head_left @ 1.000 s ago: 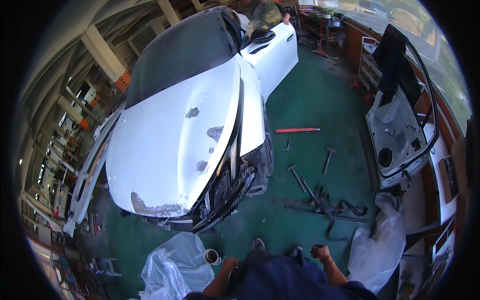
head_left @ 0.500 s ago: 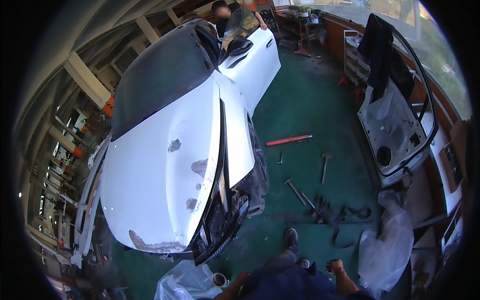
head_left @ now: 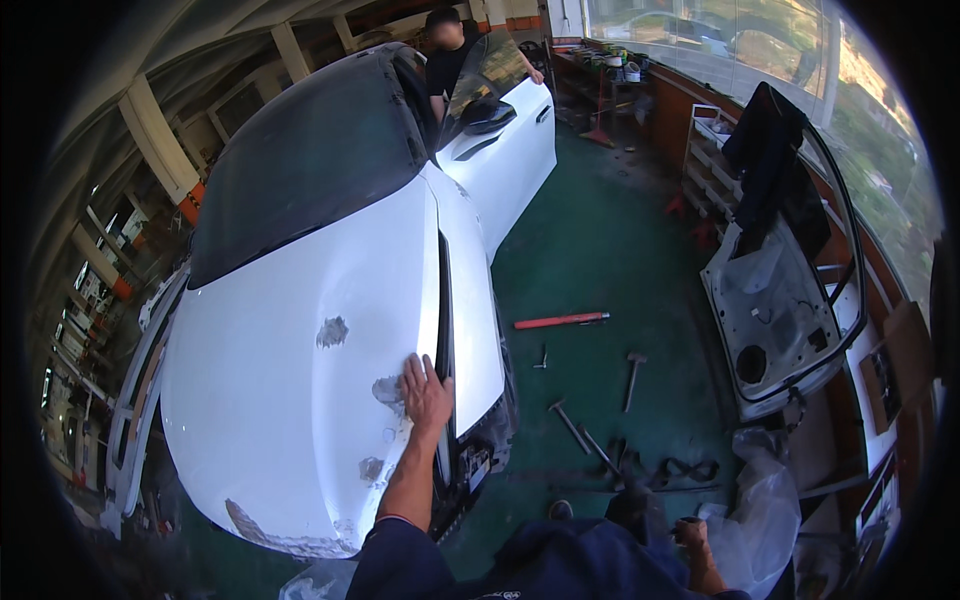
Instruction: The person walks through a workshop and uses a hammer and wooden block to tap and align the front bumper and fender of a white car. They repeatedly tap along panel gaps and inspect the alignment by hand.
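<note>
My left hand (head_left: pixel 427 395) lies flat on the hood (head_left: pixel 270 370) of a white car, near its right edge, fingers stretched out and holding nothing. It rests beside one of several rough grey bare patches (head_left: pixel 388 393) in the paint. Another grey patch (head_left: pixel 331 332) shows farther up the hood, and a larger scraped area (head_left: pixel 290 540) runs along the front edge. Low at my right side, my right hand (head_left: pixel 692 535) is curled closed; what it holds, if anything, I cannot make out.
At the car's open door (head_left: pixel 515 140) stands another person (head_left: pixel 455 55). A red bar (head_left: pixel 562 320), hammers (head_left: pixel 634 380) and black straps (head_left: pixel 690 470) lie on the green floor. A detached door (head_left: pixel 770 310) leans at the right, near plastic sheeting (head_left: pixel 765 510).
My left hand has risen from low by my body onto the hood. My right hand stays low at my side. The view has shifted with my head as I moved nearer the car.
</note>
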Available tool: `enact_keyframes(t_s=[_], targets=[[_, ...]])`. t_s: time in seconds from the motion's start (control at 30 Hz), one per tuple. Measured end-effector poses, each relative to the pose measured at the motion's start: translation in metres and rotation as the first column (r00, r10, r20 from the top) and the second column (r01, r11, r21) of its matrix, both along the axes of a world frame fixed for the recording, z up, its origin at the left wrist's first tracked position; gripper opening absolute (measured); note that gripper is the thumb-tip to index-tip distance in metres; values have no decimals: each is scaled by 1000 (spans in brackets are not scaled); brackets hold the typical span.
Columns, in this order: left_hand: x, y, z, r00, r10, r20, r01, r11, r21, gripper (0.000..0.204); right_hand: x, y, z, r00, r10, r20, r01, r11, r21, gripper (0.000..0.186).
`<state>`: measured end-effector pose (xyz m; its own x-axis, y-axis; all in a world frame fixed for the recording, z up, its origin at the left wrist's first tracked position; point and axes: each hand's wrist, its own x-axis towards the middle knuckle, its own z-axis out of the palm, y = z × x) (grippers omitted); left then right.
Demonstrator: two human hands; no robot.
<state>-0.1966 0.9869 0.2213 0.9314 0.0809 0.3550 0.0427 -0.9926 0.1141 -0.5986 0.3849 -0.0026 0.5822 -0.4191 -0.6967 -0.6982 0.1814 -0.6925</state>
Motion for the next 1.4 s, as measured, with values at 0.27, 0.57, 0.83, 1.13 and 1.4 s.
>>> enact_keyframes(t_s=[0.27,0.57,0.83,1.13,1.4], targets=[[91,13,8,990,67,-124,-51,991,127,70,15,5,-64,916,242,-319,-355,861,-366,15],[211,-8,31,946,194,-258,-136,964,228,61,124,-45,-176,504,580,-640,-863,355,-358,24],[376,-30,29,855,460,-238,-367,862,349,64,439,-57,-108,61,819,-570,-669,-391,-633,18],[427,-41,22,762,630,-148,-495,715,493,61,659,-145,-3,971,232,-49,-235,969,-70,27],[433,-39,19,768,633,-100,-514,702,494,60,628,-165,-43,945,117,-306,-92,991,94,14]])
